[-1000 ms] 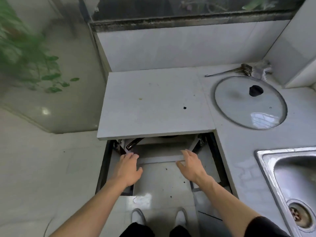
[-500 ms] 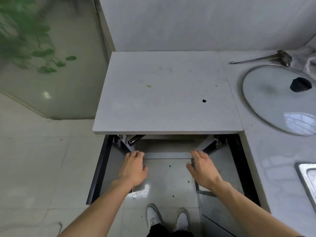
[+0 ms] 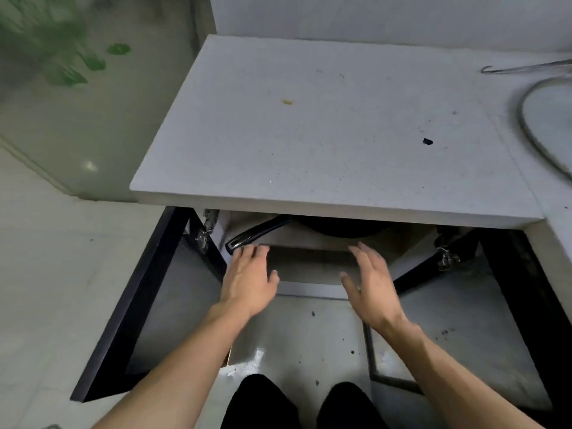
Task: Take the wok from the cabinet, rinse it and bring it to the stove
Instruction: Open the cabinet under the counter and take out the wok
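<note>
Below, speckled grey countertop (image 3: 325,125), both cabinet doors (image 3: 130,305) open, possibly wok (image 3: 337,229) inside, left hand (image 3: 247,283) and right hand (image 3: 371,289) grip nothing, fingers straight.

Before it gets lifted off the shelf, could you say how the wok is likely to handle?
The wok looks rigid, dark metal, probably front-heavy when held by its long handle. Its rounded bowl may rock once it is pulled.

Grey countertop (image 3: 325,125); glass lid (image 3: 544,131) at right edge; metal utensil (image 3: 526,68) behind it.
</note>
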A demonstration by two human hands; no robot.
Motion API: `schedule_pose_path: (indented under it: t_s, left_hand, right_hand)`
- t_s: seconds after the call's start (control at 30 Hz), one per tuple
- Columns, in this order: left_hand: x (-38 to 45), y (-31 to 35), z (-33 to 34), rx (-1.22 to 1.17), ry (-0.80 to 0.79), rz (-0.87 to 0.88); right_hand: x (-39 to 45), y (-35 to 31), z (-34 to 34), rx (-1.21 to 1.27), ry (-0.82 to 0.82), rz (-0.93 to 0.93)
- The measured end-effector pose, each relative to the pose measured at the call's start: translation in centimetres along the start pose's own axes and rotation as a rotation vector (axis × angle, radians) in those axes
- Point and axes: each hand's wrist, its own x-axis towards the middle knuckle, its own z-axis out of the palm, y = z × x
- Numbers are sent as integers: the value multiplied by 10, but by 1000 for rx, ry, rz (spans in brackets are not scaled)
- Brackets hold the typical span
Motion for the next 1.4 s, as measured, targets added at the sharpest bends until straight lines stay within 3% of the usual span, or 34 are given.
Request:
schedule_pose_path:
  t_s: [0.33,0.6,0.87,1.4]
  left_hand:
    - [73,-6,83,148,371,152]
    - [115,-26,120,430,466,161]
    - [102,-16,112,412,437,171]
    - [47,-17,119,253,348,229]
  right_hand:
    - [67,63,84,0,279,-193]
    - [100,100,126,-55,471,-241]
    - [100,101,120,-54,508,-227]
    - [66,122,128,-101,724,-453]
